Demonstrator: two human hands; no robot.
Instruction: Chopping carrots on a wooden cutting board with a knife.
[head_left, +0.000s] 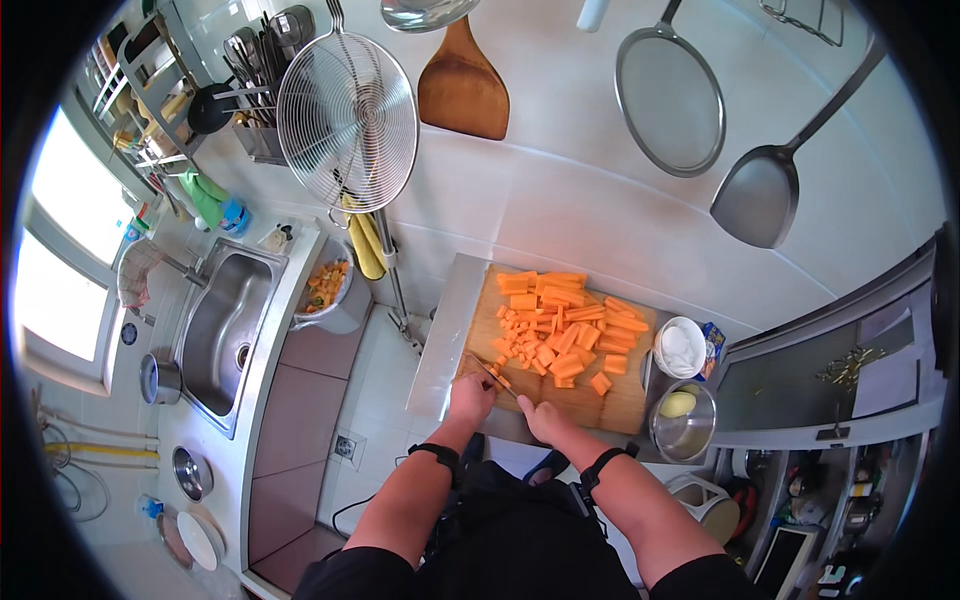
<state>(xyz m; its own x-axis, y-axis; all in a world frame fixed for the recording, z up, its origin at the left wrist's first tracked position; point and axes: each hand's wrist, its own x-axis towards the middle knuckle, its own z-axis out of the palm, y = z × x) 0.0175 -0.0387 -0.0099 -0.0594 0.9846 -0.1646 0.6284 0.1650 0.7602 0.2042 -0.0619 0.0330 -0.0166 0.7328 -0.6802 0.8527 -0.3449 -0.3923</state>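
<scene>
A kitchen knife (494, 373) is in my right hand (545, 421), its blade slanting up to the left across the front left of a wooden cutting board (626, 409). Close against the blade, the bent fingers of my left hand (471, 397) rest on small carrot pieces (504, 382). What exactly those fingers pinch is partly hidden. Beyond the knife lies a heap of cut orange carrot: small cubes (517, 330) on the left, sticks (589, 311) in the middle, thicker chunks (568, 365) towards the right and front.
Right of the board stand a white bowl (679, 347) with white contents and a steel bowl (694, 431) holding a pale yellow piece. A lined waste bin (347, 304) and a sink (232, 322) are to the left. A wire skimmer (349, 120) and a wooden spatula (463, 86) hang ahead.
</scene>
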